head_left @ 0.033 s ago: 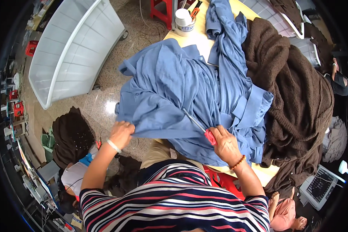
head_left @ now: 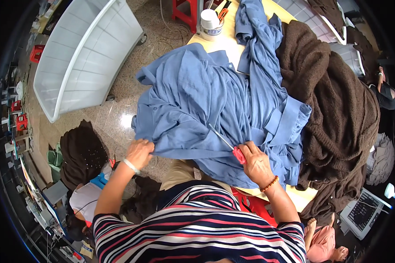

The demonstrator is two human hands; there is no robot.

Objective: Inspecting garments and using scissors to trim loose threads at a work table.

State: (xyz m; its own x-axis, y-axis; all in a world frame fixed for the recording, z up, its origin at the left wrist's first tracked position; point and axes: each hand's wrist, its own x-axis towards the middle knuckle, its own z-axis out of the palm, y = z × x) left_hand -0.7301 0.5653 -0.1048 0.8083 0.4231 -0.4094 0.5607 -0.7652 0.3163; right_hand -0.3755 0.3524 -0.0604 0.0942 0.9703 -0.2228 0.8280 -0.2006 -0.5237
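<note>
Head view: the blue garment [head_left: 188,103] occupied the centre of the frame, spread in loose folds over the pale yellow table [head_left: 305,199], with one sleeve extended toward the top edge. Its lower left portion overhung the table.

Left hand [head_left: 139,152]: positioned left of centre, fingers closed on the garment's lower left corner. A white wristband [head_left: 130,166] encircled the wrist.

Right hand [head_left: 255,163]: positioned right of centre, fingers clamped around the red handle of a slim metal-shafted tool [head_left: 239,154]. The shaft pointed to the upper left, over the blue fabric. Whether these fingers also pinched the cloth could not be determined. A beaded bracelet [head_left: 270,183] encircled the wrist.

The garment's near edge ran almost straight between the two hands.

Surrounding items: a heap of brown knit fabric [head_left: 333,96] lay at the right of the frame, beside the blue garment. A container with a white top [head_left: 212,28] stood at the upper centre, next to an orange-and-black tool [head_left: 224,14]. A wheeled white tub [head_left: 83,57] stood at the upper left; a laptop [head_left: 362,211] lay at the lower right.
</note>
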